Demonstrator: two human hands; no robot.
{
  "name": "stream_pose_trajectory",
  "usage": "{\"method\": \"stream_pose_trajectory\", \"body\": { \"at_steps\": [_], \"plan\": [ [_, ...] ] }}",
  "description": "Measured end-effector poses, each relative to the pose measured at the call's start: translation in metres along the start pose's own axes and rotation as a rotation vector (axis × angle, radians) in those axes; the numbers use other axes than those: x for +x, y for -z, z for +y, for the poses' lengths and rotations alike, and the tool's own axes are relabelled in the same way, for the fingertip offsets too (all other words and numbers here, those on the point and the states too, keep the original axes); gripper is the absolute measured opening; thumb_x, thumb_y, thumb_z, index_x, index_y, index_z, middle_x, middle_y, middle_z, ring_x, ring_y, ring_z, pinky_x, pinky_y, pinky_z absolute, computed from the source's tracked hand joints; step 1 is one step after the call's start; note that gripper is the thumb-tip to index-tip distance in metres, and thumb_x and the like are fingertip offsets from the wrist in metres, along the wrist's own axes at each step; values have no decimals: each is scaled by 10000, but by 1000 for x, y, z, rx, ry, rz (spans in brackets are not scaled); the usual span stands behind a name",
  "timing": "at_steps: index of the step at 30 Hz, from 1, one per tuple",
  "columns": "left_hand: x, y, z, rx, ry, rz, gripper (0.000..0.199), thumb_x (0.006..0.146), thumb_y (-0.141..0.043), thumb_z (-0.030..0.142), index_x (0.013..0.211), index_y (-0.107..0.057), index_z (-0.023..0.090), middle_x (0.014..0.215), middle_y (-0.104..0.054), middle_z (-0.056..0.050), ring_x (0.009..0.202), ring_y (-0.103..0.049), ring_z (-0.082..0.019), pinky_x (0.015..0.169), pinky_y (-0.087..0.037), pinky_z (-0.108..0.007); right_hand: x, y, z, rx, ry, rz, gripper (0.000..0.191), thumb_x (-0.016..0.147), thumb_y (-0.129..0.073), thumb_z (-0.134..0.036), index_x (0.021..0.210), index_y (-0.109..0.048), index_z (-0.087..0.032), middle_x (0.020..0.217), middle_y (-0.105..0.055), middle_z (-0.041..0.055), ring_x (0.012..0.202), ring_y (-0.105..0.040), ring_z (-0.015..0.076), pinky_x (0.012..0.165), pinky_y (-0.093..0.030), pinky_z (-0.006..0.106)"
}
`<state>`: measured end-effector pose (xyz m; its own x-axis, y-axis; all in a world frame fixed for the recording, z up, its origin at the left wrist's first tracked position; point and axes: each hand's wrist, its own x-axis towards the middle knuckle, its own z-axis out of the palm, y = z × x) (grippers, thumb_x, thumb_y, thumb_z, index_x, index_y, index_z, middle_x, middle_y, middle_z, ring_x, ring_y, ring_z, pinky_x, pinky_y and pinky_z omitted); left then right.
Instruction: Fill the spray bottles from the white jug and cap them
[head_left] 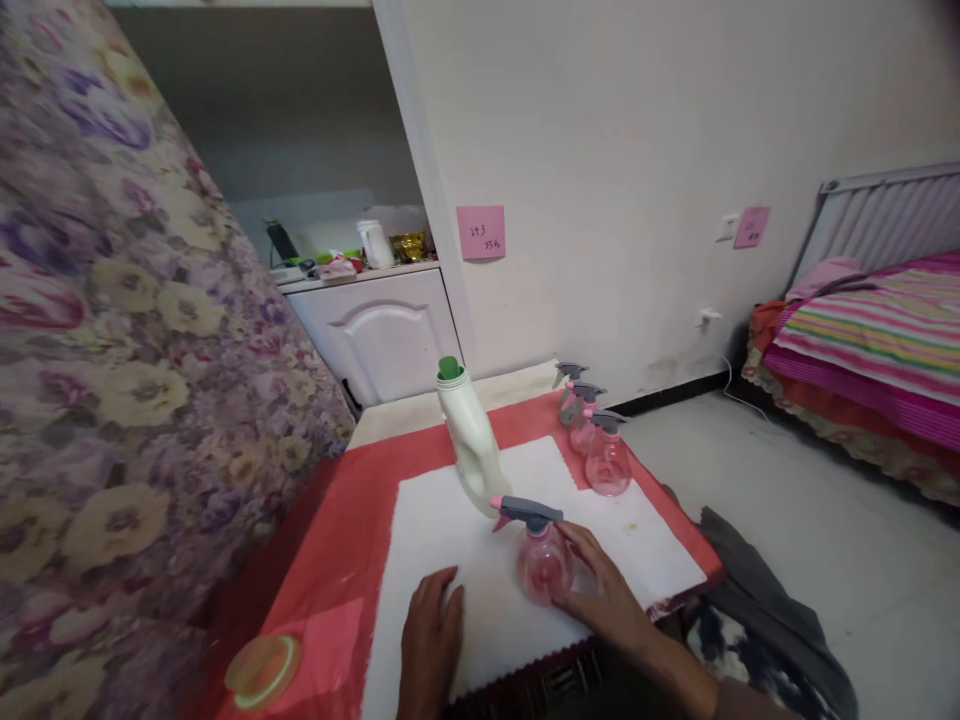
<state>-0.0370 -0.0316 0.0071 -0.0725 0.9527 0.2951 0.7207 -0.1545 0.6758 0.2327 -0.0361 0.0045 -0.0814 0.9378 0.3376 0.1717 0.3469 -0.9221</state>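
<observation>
My right hand [607, 595] grips a clear pink spray bottle [544, 568] from its right side, thumb low and fingers behind the body. The bottle's grey and pink trigger head points left. On the white sheet [427, 540] rests my left hand [431, 635], holding nothing, its thumb apart from the fingers. Behind the gripped bottle a pale green jug [474, 440] with a green cap stands slightly tilted in view. More spray bottles line the right side of the table, the nearest a pink one [607, 463] with a dark trigger head.
Red cloth [322, 540] covers the table around the sheet. A tape roll [264, 672] lies at the front left. Flowered curtain [165, 400] hangs on the left, beside a cabinet [386, 325] with items on its ledge. To the right are a bed [877, 330] and dark clothing [772, 590].
</observation>
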Motion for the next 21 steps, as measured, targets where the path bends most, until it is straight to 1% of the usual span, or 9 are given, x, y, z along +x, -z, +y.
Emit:
{"method": "stream_pose_trajectory", "body": {
  "at_steps": [3,5,7,10,13,16,18,21],
  "plan": [
    [-3,-7,-10,137,-83,7,217,871,-491,342,1009,-620,234,1039,-658,-59,1012,-593,-275,908,-466,-440,0,-25,5,-41,-19,84,960,570,-795,-138,1411,-351,-271,1420,-438,105,1338,-387,321,1126,-315,515],
    [-3,-11,-12,197,-128,13,200,873,-497,337,997,-618,237,1025,-658,-55,995,-596,-272,898,-468,-431,3,-39,9,-75,-54,136,1082,493,-815,-98,1429,-293,-254,1427,-418,131,1341,-375,343,1131,-306,521],
    [-3,-12,-12,226,-159,18,195,880,-491,336,995,-611,233,1025,-656,-55,991,-597,-266,897,-470,-424,8,-48,10,-111,-96,197,1088,482,-806,-90,1422,-276,-227,1420,-419,152,1341,-375,357,1132,-301,524],
    [-2,-13,-13,252,-183,28,198,888,-479,334,997,-607,228,1031,-657,-57,995,-597,-258,893,-477,-422,13,-52,8,-135,-117,224,973,532,-747,-102,1388,-293,-187,1394,-445,163,1324,-406,344,1130,-315,498],
    [-1,-13,-16,275,-199,50,200,891,-472,333,995,-609,231,1026,-665,-50,983,-605,-249,877,-489,-416,15,-46,3,-116,-110,192,890,560,-697,-113,1359,-310,-183,1360,-479,145,1297,-446,315,1124,-337,461],
    [-1,-14,-19,292,-223,70,196,888,-477,336,983,-617,238,1018,-674,-42,973,-615,-242,863,-503,-406,14,-30,1,-77,-99,156,875,570,-684,-114,1354,-309,-215,1365,-483,115,1300,-448,285,1126,-337,442],
    [-1,-14,-21,305,-234,76,193,886,-481,336,977,-623,242,1018,-680,-38,973,-620,-240,859,-510,-401,12,-14,3,-49,-105,150,876,579,-691,-121,1356,-302,-234,1382,-472,108,1308,-442,275,1124,-336,446],
    [-2,-15,-24,320,-253,89,197,886,-480,330,982,-627,241,1024,-685,-39,979,-625,-239,868,-514,-403,10,20,11,-21,-117,166,863,603,-712,-169,1358,-299,-241,1391,-472,112,1312,-442,279,1120,-336,461]
  ]
}}
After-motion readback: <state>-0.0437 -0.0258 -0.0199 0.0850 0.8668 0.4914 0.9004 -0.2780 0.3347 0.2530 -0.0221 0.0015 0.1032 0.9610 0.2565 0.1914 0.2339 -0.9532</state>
